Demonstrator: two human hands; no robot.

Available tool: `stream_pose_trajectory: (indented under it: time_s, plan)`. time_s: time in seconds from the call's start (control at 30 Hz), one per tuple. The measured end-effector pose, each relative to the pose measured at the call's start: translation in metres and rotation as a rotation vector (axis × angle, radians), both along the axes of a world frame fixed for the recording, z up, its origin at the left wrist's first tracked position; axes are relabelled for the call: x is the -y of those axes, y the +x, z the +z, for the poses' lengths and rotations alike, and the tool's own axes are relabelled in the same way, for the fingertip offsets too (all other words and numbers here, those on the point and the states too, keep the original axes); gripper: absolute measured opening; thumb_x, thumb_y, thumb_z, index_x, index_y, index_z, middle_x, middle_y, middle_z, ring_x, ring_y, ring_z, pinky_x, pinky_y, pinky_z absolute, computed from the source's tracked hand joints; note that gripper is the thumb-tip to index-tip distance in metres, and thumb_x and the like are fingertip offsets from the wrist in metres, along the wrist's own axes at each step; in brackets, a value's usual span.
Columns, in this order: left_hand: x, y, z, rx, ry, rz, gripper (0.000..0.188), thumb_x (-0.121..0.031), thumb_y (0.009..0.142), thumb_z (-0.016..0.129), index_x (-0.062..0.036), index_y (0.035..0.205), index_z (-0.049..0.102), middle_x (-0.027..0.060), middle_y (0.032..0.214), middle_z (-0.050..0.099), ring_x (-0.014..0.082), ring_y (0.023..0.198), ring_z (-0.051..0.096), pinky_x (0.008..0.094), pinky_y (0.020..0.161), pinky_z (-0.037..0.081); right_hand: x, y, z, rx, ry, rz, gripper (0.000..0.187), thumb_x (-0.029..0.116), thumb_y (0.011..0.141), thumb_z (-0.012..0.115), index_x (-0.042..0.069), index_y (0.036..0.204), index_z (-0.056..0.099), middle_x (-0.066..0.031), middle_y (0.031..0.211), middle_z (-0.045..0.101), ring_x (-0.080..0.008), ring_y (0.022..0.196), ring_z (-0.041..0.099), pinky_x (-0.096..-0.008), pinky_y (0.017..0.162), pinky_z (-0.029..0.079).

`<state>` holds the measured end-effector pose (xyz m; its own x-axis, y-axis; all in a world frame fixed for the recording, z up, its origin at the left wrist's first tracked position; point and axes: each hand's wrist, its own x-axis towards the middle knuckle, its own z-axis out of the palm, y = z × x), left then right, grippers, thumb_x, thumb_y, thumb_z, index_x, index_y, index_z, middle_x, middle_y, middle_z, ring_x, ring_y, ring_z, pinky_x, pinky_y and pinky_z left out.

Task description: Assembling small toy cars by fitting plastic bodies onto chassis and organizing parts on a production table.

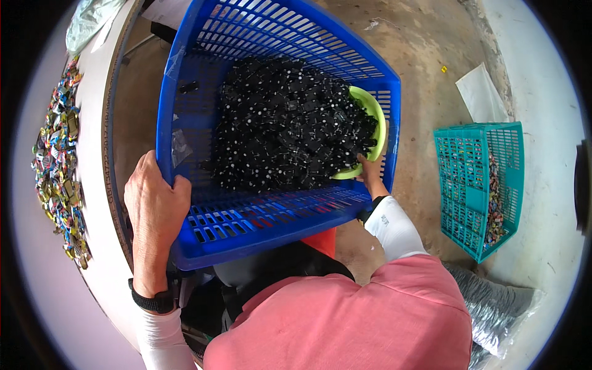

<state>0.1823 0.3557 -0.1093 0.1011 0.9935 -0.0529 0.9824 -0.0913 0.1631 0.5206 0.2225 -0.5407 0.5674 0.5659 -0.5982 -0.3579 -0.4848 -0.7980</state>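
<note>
A large blue slatted plastic crate (165, 117) stands in front of me, tilted in view. Inside it lies a heap of small black pieces with white dots (277, 123), perhaps wrapped sweets; I cannot make out their kind. My left hand (154, 203) is closed over the crate's near left rim. At the crate's right side, a lime-green bowl (380, 120) is sunk sideways against the heap, its inside largely covered by black pieces. My right hand (370, 176) grips the bowl's near rim, fingers partly hidden.
On the left, a pale table (98, 80) carries a long pile of colourful wrapped pieces (61, 166) and a clear plastic bag (89, 24). To the right, a teal crate (478, 191) with similar pieces stands by the wall. A silvery-grey plastic sack (493, 302) lies nearer me.
</note>
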Motion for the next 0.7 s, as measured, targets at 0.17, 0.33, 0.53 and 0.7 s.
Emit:
stream_pose_trajectory:
  time_s: [0.17,0.33,0.53,0.7]
  plan:
    - [-0.005,0.008,0.002,0.096,-0.035,0.015,0.023,-0.006,0.069,0.057,0.0042,0.09,0.057,0.0227,0.081,0.062,0.0356,0.074,0.063,0.0417,0.071,0.049,0.025,0.037,-0.069,0.259,0.03,-0.029,0.056,-0.004,0.07,0.057,0.003,0.122,0.039,-0.0176,0.103,0.056,-0.0302,0.088,0.059,-0.038,0.073,0.048]
    - [-0.008,-0.024,-0.005,0.23,-0.08,0.1,0.03,-0.006,0.065,0.054,0.0058,0.093,0.058,0.0221,0.078,0.062,0.032,0.069,0.062,0.0377,0.068,0.049,-0.008,-0.009,0.043,0.107,-0.204,-0.049,0.057,-0.005,0.066,0.056,0.003,0.12,0.041,-0.0184,0.1,0.057,-0.0308,0.083,0.06,-0.0413,0.065,0.051]
    - [-0.028,-0.076,-0.053,0.559,-0.101,0.116,0.034,-0.006,0.058,0.051,0.0048,0.09,0.058,0.0083,0.065,0.056,0.0175,0.056,0.051,0.0301,0.058,0.045,0.039,0.036,0.011,-0.186,0.006,-0.159,0.054,-0.01,0.059,0.055,0.002,0.111,0.043,-0.0145,0.086,0.054,-0.0289,0.064,0.06,-0.0407,0.049,0.052]
    - [-0.029,-0.123,-0.103,0.662,-0.225,0.352,0.032,-0.005,0.058,0.053,0.0035,0.089,0.058,0.005,0.062,0.051,0.0137,0.055,0.049,0.0283,0.051,0.04,0.053,0.054,0.046,-0.563,-0.13,-0.025,0.041,-0.005,0.064,0.056,-0.001,0.104,0.051,-0.0141,0.092,0.056,-0.0304,0.073,0.06,-0.048,0.071,0.053]
